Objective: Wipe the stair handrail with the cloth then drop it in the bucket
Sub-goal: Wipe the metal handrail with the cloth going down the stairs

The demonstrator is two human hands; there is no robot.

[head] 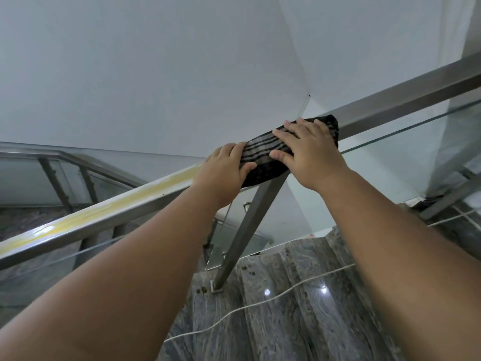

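A steel handrail runs diagonally from lower left to upper right. A dark cloth with pale stripes is draped over the rail where a slanted post meets it. My left hand grips the cloth's lower end, thumb curled onto the fabric. My right hand presses flat on the cloth's upper part, fingers spread. A yellowish smear covers the rail's top below my left hand. No bucket is in view.
A steel post slants down to the grey marble stairs. Glass panels hang under the rail. A white cord lies across the steps. A second railing runs at the far left. White walls rise behind.
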